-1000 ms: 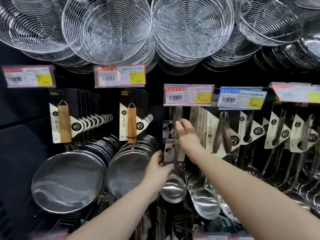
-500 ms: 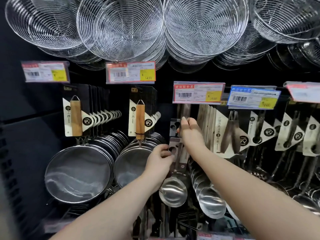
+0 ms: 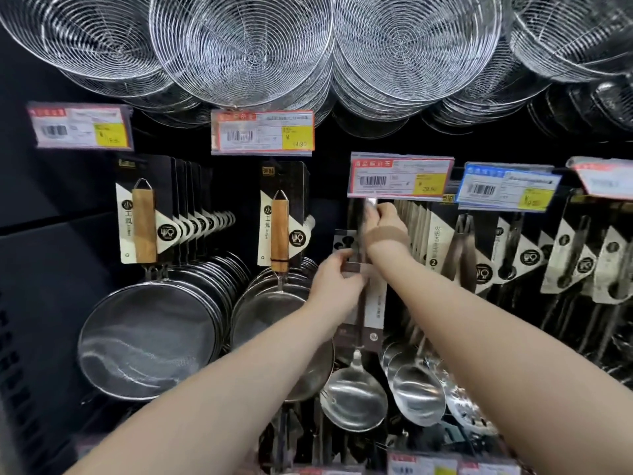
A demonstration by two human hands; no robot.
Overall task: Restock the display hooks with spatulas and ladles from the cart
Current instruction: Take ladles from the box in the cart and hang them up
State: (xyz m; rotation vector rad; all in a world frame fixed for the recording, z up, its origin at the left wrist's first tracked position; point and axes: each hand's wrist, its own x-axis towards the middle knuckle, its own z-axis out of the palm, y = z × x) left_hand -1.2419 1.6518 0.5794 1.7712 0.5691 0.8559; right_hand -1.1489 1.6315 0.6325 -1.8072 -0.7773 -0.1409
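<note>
Ladle (image 3: 354, 395) upright at the display, bowl down, just left of the hung ladles (image 3: 416, 394). Left hand (image 3: 337, 282) grips its carded handle midway. Right hand (image 3: 385, 228), blurred, curls round the handle top just under the red price tag (image 3: 399, 174).

Motion blur smears the right hand (image 3: 385, 231) and left hand (image 3: 337, 282); the handle top of the ladle (image 3: 354, 395) hides behind them.

Silver ladle (image 3: 354, 395), red-edged price tag (image 3: 399, 174), brown wooden strainer handles (image 3: 280, 231).
</note>
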